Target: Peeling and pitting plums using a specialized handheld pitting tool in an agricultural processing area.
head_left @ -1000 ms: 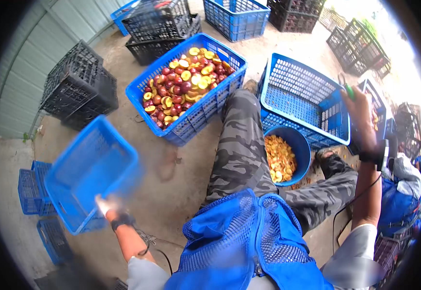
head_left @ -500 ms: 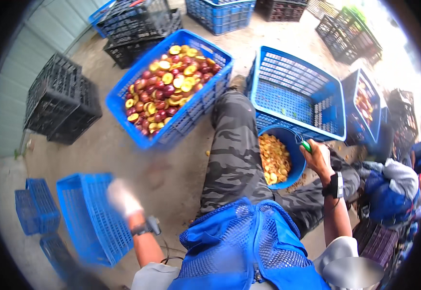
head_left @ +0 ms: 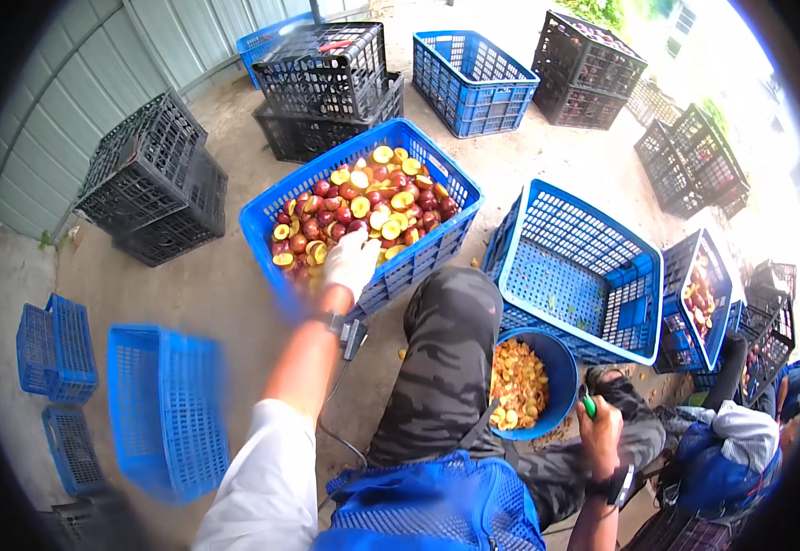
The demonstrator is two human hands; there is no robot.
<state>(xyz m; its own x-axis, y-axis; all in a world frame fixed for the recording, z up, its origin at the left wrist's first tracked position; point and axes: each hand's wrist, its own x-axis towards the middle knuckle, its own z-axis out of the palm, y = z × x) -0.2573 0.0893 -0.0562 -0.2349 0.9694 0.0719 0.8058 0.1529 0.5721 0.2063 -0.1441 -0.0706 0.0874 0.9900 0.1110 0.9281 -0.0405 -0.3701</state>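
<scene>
My left hand [head_left: 352,264], in a white glove, reaches over the near edge of a blue crate [head_left: 420,262] filled with red-skinned, yellow-fleshed fruit halves [head_left: 335,211] that look like plums. Its fingers stretch out onto the fruit, partly apart, and no fruit shows in its grip. In my bare right hand [head_left: 600,430], closed above my right leg, is a green-handled tool [head_left: 589,405]; its working end is hard to make out. Beside that hand stands a round blue bucket [head_left: 560,367] holding yellow-brown fruit scraps [head_left: 517,386].
An unfilled blue crate [head_left: 638,346] stands beyond the bucket. Another blue crate [head_left: 166,413] sits at my left. Black crates [head_left: 322,78] are stacked at the back, more [head_left: 156,179] along the wall. A person [head_left: 726,455] is close on my right.
My left hand has swung from beside the left blue crate up to the fruit crate. The right hand still holds the green-handled tool. The view has shifted, so the crates appear lower.
</scene>
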